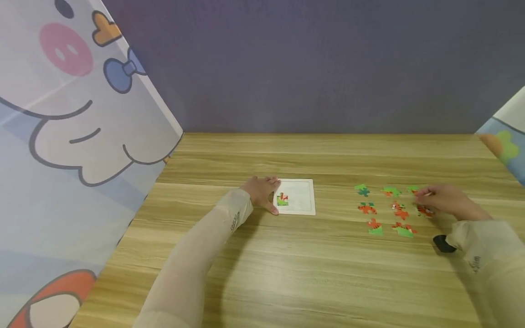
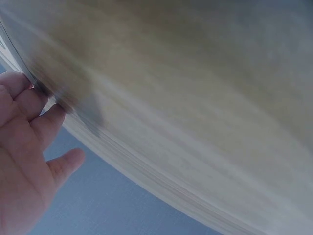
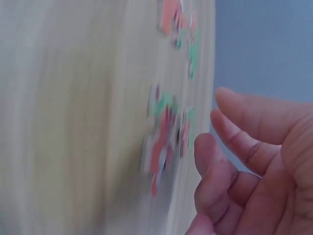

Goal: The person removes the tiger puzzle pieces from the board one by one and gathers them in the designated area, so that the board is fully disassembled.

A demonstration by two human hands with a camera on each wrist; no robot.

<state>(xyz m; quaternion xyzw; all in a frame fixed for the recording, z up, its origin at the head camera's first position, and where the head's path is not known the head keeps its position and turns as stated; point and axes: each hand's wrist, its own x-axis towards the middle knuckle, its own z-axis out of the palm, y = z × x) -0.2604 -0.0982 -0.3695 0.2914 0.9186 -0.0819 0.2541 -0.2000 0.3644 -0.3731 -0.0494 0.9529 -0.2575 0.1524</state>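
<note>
A white puzzle board (image 1: 300, 197) lies flat on the wooden table, one red-and-green puzzle piece (image 1: 282, 201) in its lower left part. My left hand (image 1: 260, 192) rests at the board's left edge, thumb spread away from the fingers. Over at the right, my right hand (image 1: 451, 201) hovers beside a green-and-orange piece (image 1: 412, 189) and a dark red piece (image 1: 424, 211). In the right wrist view, nothing shows between the bent fingers (image 3: 208, 152) and thumb, which stand apart from the blurred red-and-green piece (image 3: 161, 142).
Several more loose pieces lie in rows left of my right hand, among them a red one (image 1: 399, 210) and a green one (image 1: 362, 190). A dark grey panel (image 1: 320, 68) rises behind the table (image 1: 287, 273). A cartoon-printed wall (image 1: 82, 136) borders the left side.
</note>
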